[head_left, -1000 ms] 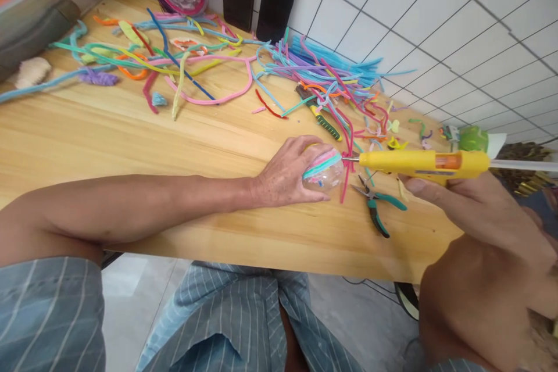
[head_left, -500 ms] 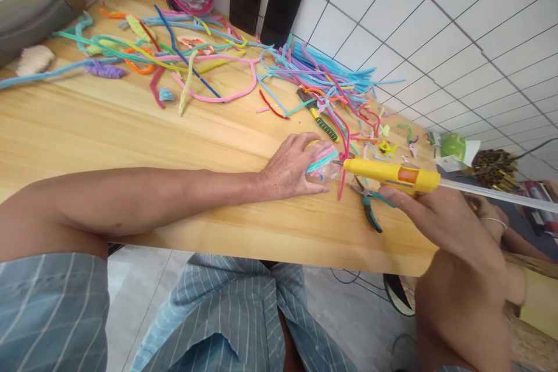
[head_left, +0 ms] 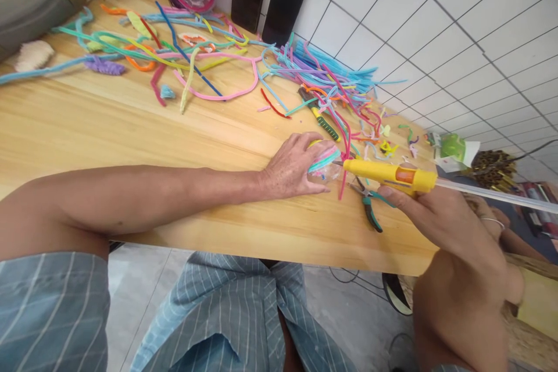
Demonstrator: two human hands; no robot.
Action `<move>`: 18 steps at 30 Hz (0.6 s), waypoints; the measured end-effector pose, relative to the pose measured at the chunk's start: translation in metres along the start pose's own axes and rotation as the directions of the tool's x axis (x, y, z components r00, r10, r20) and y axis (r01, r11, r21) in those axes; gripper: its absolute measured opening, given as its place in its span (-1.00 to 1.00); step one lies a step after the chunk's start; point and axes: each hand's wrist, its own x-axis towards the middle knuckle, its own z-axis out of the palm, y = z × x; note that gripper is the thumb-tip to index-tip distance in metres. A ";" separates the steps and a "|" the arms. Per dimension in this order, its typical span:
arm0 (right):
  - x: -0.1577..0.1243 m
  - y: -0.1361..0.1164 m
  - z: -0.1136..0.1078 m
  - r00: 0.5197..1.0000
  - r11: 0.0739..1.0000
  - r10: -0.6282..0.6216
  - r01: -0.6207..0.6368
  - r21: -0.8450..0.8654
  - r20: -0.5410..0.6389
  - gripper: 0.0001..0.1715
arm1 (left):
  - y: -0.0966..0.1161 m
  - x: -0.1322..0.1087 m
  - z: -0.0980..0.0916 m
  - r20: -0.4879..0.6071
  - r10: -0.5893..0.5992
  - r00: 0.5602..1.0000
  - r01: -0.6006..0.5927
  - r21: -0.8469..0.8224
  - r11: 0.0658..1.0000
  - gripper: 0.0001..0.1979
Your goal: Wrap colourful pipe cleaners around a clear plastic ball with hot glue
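My left hand (head_left: pixel 291 166) is closed around a clear, rounded plastic piece (head_left: pixel 325 164) with pink and turquoise pipe cleaners along it. Its underside and the part beneath my palm are hidden. In my right hand (head_left: pixel 429 209) is a yellow hot glue gun (head_left: pixel 379 172), with a long clear glue stick (head_left: pixel 492 193) coming out of its back. The nozzle points left and meets or nearly meets the plastic piece; I cannot tell if they touch. Teal-handled pliers (head_left: pixel 370 212) lie on the table below the gun.
Blue and purple pipe cleaners (head_left: pixel 331 70) are heaped by the tiled wall, with green-and-yellow handled pliers (head_left: pixel 325 123) in front. Loose coloured pipe cleaners (head_left: pixel 192 61) spread over the back left. Two dark phones (head_left: pixel 285 0) lean on the wall. Another person's hand (head_left: pixel 483 212) shows at right.
The glue gun has tilted or shifted very slightly, its back end a little further left. Both hands keep their hold, and the view has moved only slightly.
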 end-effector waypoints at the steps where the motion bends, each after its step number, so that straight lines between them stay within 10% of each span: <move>1: 0.000 0.000 0.000 1.000 1.000 0.009 -0.009 -0.012 -0.004 -0.33 | 0.000 0.000 0.000 0.000 0.002 1.000 -0.002 0.003 1.000 -0.03; 18: 0.002 0.001 0.001 0.998 0.998 0.035 -0.038 -0.052 -0.050 -0.22 | -0.001 -0.001 0.001 -0.010 0.012 1.000 -0.012 -0.002 1.000 -0.04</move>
